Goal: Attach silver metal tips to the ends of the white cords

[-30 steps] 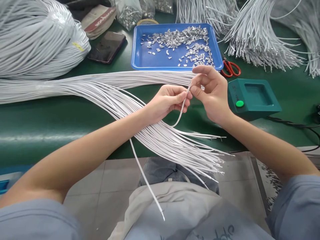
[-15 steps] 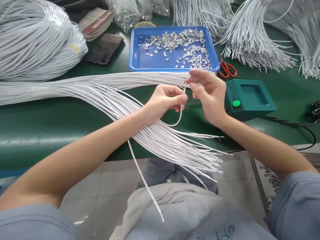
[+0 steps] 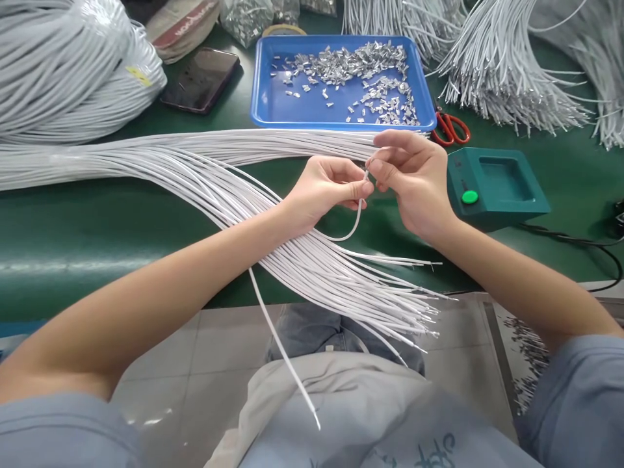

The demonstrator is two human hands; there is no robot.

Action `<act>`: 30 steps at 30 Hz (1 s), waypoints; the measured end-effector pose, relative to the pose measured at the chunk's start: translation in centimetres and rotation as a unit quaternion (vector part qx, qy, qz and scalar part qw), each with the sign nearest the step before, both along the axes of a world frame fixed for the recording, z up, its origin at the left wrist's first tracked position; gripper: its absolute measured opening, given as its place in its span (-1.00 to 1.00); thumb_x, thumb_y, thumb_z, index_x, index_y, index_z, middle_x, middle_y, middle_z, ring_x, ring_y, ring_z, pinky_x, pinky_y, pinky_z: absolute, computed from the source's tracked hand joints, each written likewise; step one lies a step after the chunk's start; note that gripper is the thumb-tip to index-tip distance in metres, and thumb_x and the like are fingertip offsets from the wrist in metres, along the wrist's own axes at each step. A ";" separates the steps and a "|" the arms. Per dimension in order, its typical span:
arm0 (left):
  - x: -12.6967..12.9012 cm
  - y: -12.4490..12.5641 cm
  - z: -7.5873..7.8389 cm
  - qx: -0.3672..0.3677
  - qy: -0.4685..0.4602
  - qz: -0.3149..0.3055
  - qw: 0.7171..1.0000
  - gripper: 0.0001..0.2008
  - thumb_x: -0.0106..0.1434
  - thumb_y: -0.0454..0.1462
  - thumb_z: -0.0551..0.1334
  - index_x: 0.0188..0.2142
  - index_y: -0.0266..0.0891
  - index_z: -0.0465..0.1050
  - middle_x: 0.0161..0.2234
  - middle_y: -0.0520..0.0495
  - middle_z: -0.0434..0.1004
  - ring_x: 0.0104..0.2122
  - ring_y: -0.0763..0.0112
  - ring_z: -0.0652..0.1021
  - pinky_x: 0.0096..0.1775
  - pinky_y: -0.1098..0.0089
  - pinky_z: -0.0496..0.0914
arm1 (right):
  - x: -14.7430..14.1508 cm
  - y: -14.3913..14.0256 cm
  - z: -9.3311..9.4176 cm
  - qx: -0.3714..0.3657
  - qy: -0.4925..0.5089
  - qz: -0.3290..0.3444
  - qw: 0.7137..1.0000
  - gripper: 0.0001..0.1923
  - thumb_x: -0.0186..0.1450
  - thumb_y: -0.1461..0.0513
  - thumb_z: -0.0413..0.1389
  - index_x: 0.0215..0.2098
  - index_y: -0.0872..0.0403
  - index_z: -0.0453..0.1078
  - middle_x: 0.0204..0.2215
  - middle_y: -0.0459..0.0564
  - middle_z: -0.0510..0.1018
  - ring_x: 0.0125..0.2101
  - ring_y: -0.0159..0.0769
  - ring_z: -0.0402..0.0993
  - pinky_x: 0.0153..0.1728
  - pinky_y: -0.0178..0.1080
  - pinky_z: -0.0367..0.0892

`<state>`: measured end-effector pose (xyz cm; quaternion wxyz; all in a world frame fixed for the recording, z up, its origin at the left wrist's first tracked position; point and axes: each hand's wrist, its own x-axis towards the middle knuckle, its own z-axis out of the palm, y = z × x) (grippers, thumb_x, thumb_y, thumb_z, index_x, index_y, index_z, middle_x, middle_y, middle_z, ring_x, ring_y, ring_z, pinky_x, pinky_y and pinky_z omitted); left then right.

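Note:
My left hand (image 3: pixel 324 192) pinches a white cable (image 3: pixel 359 218) between thumb and fingers, close to its end. Below the hand the cable curves back in a loop toward a bundle of white cables (image 3: pixel 312 270). At the upturned tip, the thumb and forefinger of my right hand (image 3: pixel 416 182) are closed on the cable end. Whether a small metal piece is in that pinch is hidden by the fingers. My left forearm lies across the bundle, whose stripped ends fan out past the table's front edge. One cable hangs apart toward my lap.
Small metal terminals (image 3: pixel 351 65) lie in a blue tray (image 3: pixel 302 118) behind my hands. Red-handled scissors (image 3: pixel 452 129) and a green device with a lit button (image 3: pixel 469 197) stand at right. A phone (image 3: pixel 201 79), a large cable coil (image 3: pixel 73 71) and more cable bundles (image 3: pixel 507 71) are farther back.
My right thumb and forefinger have come down and closed on the cable tip, which showed bare between the hands before. The view has shifted slightly.

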<state>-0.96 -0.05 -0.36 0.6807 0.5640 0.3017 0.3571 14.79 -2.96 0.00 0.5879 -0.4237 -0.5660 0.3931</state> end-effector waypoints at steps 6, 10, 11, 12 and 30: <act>-0.1 -0.1 0.1 0.006 0.003 0.002 1.000 -0.65 -0.03 -0.07 0.50 -0.46 -0.30 0.53 -0.53 0.03 0.54 -0.48 0.50 0.58 -0.41 0.50 0.47 | 0.7 0.3 -0.3 -0.073 0.022 0.083 0.994 -0.64 0.13 0.05 0.32 -0.17 -0.08 0.37 -0.45 -0.20 0.47 -0.44 -0.41 0.48 -0.48 -0.29 0.46; -0.1 -0.1 0.1 0.014 0.002 -0.004 1.000 -0.67 0.03 -0.05 0.47 -0.45 -0.29 0.55 -0.48 -0.01 0.57 -0.44 0.48 0.58 -0.42 0.51 0.44 | 0.2 0.0 0.0 -0.038 0.002 0.075 0.996 -0.73 0.20 0.12 0.26 -0.17 -0.07 0.36 -0.46 -0.20 0.45 -0.50 -0.43 0.42 -0.50 -0.28 0.43; -0.1 -0.1 0.1 0.015 0.004 -0.006 1.000 -0.67 0.04 -0.05 0.46 -0.44 -0.28 0.55 -0.46 -0.01 0.58 -0.43 0.48 0.59 -0.42 0.51 0.44 | 0.0 -0.2 0.1 -0.020 -0.005 0.063 0.998 -0.77 0.21 0.15 0.25 -0.19 -0.06 0.36 -0.47 -0.20 0.43 -0.52 -0.43 0.40 -0.51 -0.27 0.42; -0.2 -0.1 0.1 0.016 0.007 -0.007 1.000 -0.68 0.06 -0.05 0.45 -0.43 -0.27 0.56 -0.45 -0.01 0.59 -0.42 0.48 0.59 -0.43 0.51 0.43 | -0.1 -0.3 0.2 -0.003 -0.018 0.049 0.999 -0.80 0.22 0.17 0.24 -0.20 -0.06 0.35 -0.49 -0.20 0.41 -0.53 -0.43 0.37 -0.51 -0.27 0.40; -0.2 0.0 0.2 -0.024 -0.035 -0.023 0.999 -0.62 0.00 -0.04 0.49 -0.48 -0.33 0.52 -0.52 -0.01 0.54 -0.54 0.57 0.52 -0.53 0.58 0.33 | 0.2 -0.3 0.2 0.018 -0.105 -0.015 0.994 -0.77 0.34 0.01 0.08 -0.12 -0.10 0.40 -0.32 -0.08 0.60 -0.30 -0.31 0.54 -0.36 -0.24 0.49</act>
